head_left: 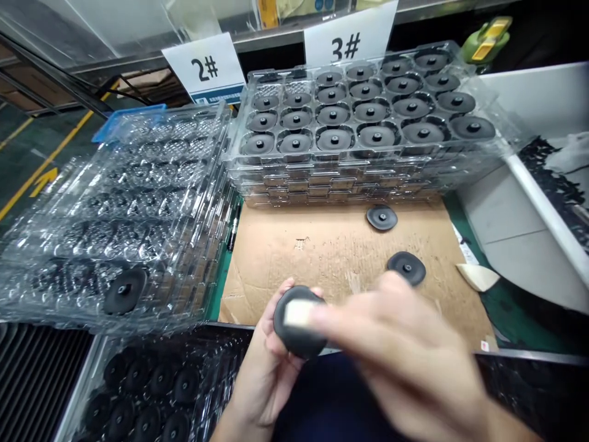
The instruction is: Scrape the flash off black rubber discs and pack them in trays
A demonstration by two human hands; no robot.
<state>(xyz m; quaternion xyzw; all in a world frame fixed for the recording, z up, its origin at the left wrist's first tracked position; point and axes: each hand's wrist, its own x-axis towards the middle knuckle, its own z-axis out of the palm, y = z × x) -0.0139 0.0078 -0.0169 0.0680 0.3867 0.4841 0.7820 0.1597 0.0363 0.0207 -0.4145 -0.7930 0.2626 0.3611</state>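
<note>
My left hand [271, 356] grips a round black disc [294, 344] by its edge, smooth face up, above the front edge of the cardboard. Against that face my right hand [409, 350], blurred by motion, presses a small whitish pad [298, 312] held under its fingertips. What the pad is made of cannot be told. Two more black discs lie on the cardboard beyond my right hand: a nearer one [407, 268] and a farther one [381, 217], each with a small raised hub in the middle.
Stacked clear trays [322, 175] filled with black discs stand behind the cardboard [276, 245]. Another tray stack [151, 215] on the left bears one disc [125, 290]. A lower tray of discs [147, 393] sits front left, a white bin [510, 227] right, beside a cream-coloured piece [478, 277].
</note>
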